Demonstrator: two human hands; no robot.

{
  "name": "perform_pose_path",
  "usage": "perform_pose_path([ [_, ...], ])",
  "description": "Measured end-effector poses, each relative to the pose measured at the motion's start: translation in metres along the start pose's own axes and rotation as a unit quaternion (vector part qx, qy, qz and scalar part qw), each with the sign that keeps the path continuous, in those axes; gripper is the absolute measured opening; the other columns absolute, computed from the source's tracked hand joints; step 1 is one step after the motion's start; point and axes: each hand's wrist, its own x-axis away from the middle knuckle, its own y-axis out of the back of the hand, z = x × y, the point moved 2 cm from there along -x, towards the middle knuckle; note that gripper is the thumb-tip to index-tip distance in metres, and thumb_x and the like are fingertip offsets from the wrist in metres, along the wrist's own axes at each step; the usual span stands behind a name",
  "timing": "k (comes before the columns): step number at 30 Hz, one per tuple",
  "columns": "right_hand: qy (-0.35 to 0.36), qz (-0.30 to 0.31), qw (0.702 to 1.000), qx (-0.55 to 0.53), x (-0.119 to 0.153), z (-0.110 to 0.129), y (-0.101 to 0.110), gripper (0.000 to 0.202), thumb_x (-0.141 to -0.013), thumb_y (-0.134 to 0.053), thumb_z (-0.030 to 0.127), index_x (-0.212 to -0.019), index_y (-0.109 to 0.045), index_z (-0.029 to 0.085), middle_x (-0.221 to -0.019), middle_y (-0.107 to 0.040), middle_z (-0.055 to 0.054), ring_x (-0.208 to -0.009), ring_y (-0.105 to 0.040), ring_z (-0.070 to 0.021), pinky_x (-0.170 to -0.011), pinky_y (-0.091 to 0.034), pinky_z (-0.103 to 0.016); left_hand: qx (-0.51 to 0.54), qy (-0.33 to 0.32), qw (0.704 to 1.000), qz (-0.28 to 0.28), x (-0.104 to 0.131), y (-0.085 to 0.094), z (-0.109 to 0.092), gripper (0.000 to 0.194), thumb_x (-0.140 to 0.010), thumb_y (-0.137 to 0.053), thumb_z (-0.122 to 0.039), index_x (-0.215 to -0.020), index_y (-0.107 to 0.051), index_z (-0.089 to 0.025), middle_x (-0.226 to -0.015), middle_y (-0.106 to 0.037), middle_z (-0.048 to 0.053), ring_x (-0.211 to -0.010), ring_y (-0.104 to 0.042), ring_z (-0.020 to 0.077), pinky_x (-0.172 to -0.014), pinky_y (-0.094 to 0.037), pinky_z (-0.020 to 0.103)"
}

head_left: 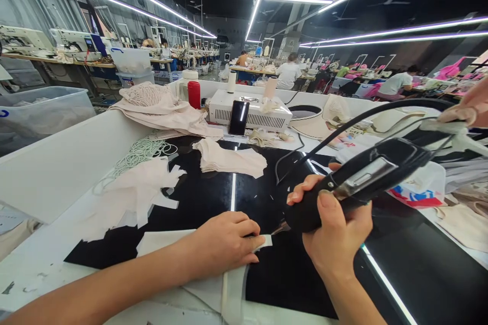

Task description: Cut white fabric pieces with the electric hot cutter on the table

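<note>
My left hand is closed on a piece of white fabric, its fingers curled and pressing it to the black board. A narrow fabric end sticks out past my fingertips. In my right hand is a black corded power tool, gripped around its body and tilted down to the left. Its thin metal tip is close to the fabric end; I cannot tell whether they touch. More white fabric hangs below my left hand at the near edge.
Stacked beige fabric pieces, white scraps and green cord lie on the board's far and left sides. Behind stand a phone, a white vented box and a red bottle. Another hand is at the tool's cable.
</note>
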Motion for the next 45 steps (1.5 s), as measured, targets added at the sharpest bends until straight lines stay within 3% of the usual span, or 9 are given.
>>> perform_pose_path([
  [23,-0.021,0.008,1.000,0.015,0.013,0.004,0.006,0.041,-0.089,-0.086,0.037,-0.123,-0.064,0.028,-0.085,-0.070,0.004,-0.062,-0.067,-0.0158,-0.061,-0.060,-0.034,0.007,0.017,1.000,-0.018,0.003,-0.008,0.001,0.029,-0.106,-0.076,-0.033,-0.129,-0.068,-0.017,-0.116,-0.071,0.005,-0.106,-0.067,0.0200,-0.100,-0.057,0.034],
  [36,-0.005,0.019,1.000,0.019,0.015,0.009,0.012,0.042,-0.089,-0.088,0.037,-0.123,-0.066,0.027,-0.086,-0.071,0.003,-0.063,-0.068,-0.0169,-0.061,-0.059,-0.035,0.030,0.001,0.999,-0.024,0.012,0.009,-0.001,0.011,-0.111,-0.065,-0.021,-0.116,-0.072,-0.015,-0.113,-0.075,0.007,-0.100,-0.071,0.0197,-0.100,-0.060,0.034],
  [45,-0.023,-0.014,0.999,0.029,0.013,0.011,0.011,0.045,-0.082,-0.091,0.039,-0.119,-0.068,0.026,-0.083,-0.072,0.003,-0.062,-0.067,-0.0159,-0.058,-0.060,-0.032,0.049,0.026,0.997,-0.053,0.020,0.004,-0.004,0.012,-0.111,-0.063,-0.020,-0.116,-0.072,-0.015,-0.114,-0.076,0.007,-0.102,-0.071,0.0196,-0.099,-0.061,0.033],
])
